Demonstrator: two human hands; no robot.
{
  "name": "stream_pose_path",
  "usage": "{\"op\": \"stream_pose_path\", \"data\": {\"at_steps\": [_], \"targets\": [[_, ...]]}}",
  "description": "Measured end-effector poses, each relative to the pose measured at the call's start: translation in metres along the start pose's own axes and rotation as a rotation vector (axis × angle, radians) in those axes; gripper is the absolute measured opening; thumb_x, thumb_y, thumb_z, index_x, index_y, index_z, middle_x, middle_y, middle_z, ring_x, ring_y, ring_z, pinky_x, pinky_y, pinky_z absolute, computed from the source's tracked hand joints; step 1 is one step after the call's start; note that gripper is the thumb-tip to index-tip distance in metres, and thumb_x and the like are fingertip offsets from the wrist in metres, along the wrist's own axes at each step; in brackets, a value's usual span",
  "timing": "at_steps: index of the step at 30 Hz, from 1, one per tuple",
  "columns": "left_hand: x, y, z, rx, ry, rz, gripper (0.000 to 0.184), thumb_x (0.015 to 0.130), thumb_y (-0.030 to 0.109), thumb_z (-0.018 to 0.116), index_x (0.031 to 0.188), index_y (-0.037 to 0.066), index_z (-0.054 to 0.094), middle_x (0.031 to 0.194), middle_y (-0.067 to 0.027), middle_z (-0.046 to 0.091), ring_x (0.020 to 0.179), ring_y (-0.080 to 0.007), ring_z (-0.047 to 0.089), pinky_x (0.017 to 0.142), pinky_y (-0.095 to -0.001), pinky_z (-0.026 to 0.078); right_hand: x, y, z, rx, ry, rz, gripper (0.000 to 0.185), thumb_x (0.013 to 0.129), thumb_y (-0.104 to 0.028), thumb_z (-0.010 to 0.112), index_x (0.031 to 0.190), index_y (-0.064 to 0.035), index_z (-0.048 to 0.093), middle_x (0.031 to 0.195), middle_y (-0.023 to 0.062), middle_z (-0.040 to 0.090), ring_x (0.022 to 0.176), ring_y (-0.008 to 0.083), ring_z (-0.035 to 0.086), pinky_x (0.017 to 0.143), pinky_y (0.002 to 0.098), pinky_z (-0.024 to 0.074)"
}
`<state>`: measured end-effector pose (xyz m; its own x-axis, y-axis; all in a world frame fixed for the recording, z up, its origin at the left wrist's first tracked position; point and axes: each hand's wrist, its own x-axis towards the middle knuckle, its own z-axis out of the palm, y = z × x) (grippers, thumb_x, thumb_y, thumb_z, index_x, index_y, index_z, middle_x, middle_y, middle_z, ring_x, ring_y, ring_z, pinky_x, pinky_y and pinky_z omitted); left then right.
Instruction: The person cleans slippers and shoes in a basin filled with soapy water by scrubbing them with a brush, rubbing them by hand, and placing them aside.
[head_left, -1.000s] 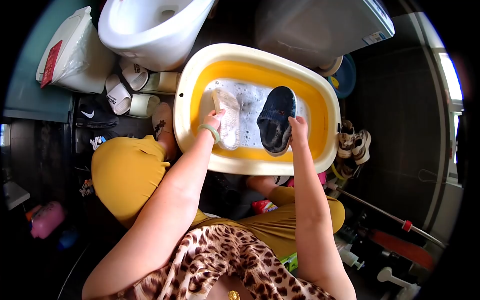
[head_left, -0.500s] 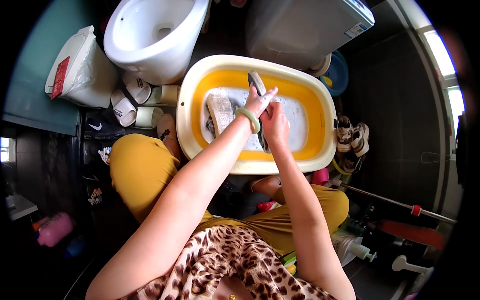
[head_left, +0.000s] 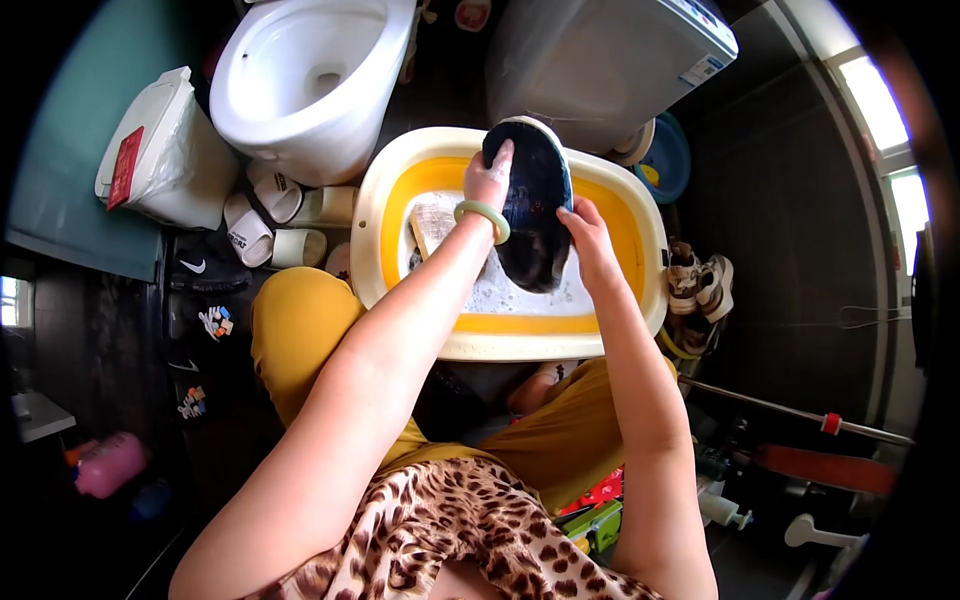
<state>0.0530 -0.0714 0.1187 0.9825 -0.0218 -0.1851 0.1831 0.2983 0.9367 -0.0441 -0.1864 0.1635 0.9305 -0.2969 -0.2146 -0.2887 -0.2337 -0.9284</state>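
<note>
Slipper [head_left: 530, 195] raised over the tub [head_left: 365, 230] and its suds [head_left: 490, 296], between the hands. Positioning it seems the step in hand; the next move calls for steady support, as it may be slick. The left hand [head_left: 487, 185] grasps one side, the right hand [head_left: 592, 237] the opposite edge.

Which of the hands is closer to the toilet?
Left. The left hand is at the dark slipper's edge, on the toilet side; the right hand is at the slipper's opposite edge, farther from the toilet.
</note>
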Motion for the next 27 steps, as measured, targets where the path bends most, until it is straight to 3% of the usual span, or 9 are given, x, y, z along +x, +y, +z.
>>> {"op": "stream_pose_path", "data": {"at_steps": [1, 3, 5, 6, 10, 13, 18, 22, 27], "targets": [[-0.005, 0.001, 0.003, 0.015, 0.030, 0.077, 0.050, 0.086, 0.045, 0.058, 0.104, -0.001, 0.059, 0.098, -0.0172, 0.064, 0.090, -0.0287, 0.061, 0.083, -0.0341, 0.045, 0.006, 0.000, 0.004, 0.009, 0.002, 0.007, 0.044, 0.090, -0.037, 0.053, 0.124, -0.0099, 0.047, 0.116, 0.0157, 0.053, 0.116, 0.0242, 0.046, 0.101, 0.0347, 0.0344], [0.000, -0.020, 0.009, 0.197, 0.068, 0.226, 0.042, 0.085, 0.039, 0.060, 0.098, 0.000, 0.059, 0.093, -0.0201, 0.064, 0.086, -0.0346, 0.062, 0.080, -0.0368, 0.047, 0.017, -0.003, 0.019, -0.041, 0.276, -0.207, 0.059, 0.090, -0.032, 0.053, 0.138, -0.0047, 0.031, 0.120, 0.0184, 0.050, 0.114, 0.0295, 0.048, 0.099, 0.0357, 0.0350], [-0.014, -0.014, 0.013, 0.337, 0.099, 0.266, 0.040, 0.085, 0.038, 0.060, 0.096, 0.000, 0.059, 0.093, -0.0221, 0.064, 0.087, -0.0382, 0.061, 0.079, -0.0396, 0.047, 0.037, 0.016, 0.024, -0.304, 0.407, -0.385, 0.068, 0.090, -0.036, 0.051, 0.143, -0.0075, 0.020, 0.124, 0.0231, 0.047, 0.115, 0.0352, 0.047, 0.099, 0.0394, 0.0357], [-0.019, -0.012, 0.013, 0.417, 0.084, 0.268, 0.037, 0.086, 0.036, 0.059, 0.101, 0.002, 0.058, 0.094, -0.0229, 0.064, 0.088, -0.0385, 0.061, 0.080, -0.0414, 0.047, 0.035, 0.012, 0.030, -0.356, 0.437, -0.359, 0.065, 0.090, -0.038, 0.049, 0.143, -0.0092, 0.023, 0.124, 0.0251, 0.046, 0.114, 0.0395, 0.046, 0.098, 0.0418, 0.0362], [-0.032, -0.005, 0.013, 0.457, 0.099, 0.412, 0.040, 0.088, 0.035, 0.057, 0.116, 0.007, 0.051, 0.096, -0.0220, 0.064, 0.091, -0.0378, 0.062, 0.079, -0.0396, 0.049, 0.041, 0.009, 0.049, -0.322, 0.517, -0.291, 0.059, 0.091, -0.039, 0.046, 0.141, -0.0115, 0.030, 0.125, 0.0240, 0.046, 0.116, 0.0369, 0.043, 0.100, 0.0426, 0.0319], [-0.025, 0.000, 0.014, 0.505, 0.082, 0.482, 0.041, 0.089, 0.039, 0.052, 0.115, 0.007, 0.048, 0.093, -0.0221, 0.064, 0.088, -0.0398, 0.061, 0.082, -0.0435, 0.048, 0.050, 0.007, 0.053, -0.241, 0.494, -0.338, 0.058, 0.092, -0.039, 0.044, 0.141, -0.0122, 0.030, 0.124, 0.0229, 0.047, 0.115, 0.0366, 0.043, 0.101, 0.0424, 0.0315], [-0.018, 0.013, 0.020, 0.519, 0.124, 0.429, 0.039, 0.087, 0.043, 0.054, 0.085, 0.004, 0.057, 0.080, -0.0190, 0.064, 0.076, -0.0383, 0.061, 0.070, -0.0445, 0.048, 0.057, 0.010, 0.055, -0.153, 0.536, -0.411, 0.051, 0.094, -0.039, 0.041, 0.137, -0.0120, 0.035, 0.122, 0.0219, 0.048, 0.114, 0.0353, 0.044, 0.100, 0.0410, 0.0320], [-0.020, 0.004, 0.030, 0.511, 0.138, 0.423, 0.040, 0.087, 0.041, 0.057, 0.086, 0.002, 0.059, 0.081, -0.0176, 0.064, 0.075, -0.0328, 0.062, 0.072, -0.0405, 0.048, 0.059, 0.011, 0.050, -0.054, 0.509, -0.379, 0.048, 0.095, -0.037, 0.040, 0.135, -0.0111, 0.037, 0.124, 0.0213, 0.047, 0.116, 0.0348, 0.043, 0.100, 0.0398, 0.0321], [-0.022, 0.004, 0.041, 0.431, 0.081, 0.416, 0.036, 0.086, 0.038, 0.059, 0.085, 0.003, 0.060, 0.079, -0.0166, 0.064, 0.074, -0.0334, 0.062, 0.070, -0.0380, 0.049, 0.072, 0.023, 0.038, 0.175, 0.427, -0.386, 0.046, 0.095, -0.038, 0.039, 0.131, -0.0085, 0.041, 0.124, 0.0204, 0.048, 0.113, 0.0314, 0.048, 0.098, 0.0352, 0.0353]]}}
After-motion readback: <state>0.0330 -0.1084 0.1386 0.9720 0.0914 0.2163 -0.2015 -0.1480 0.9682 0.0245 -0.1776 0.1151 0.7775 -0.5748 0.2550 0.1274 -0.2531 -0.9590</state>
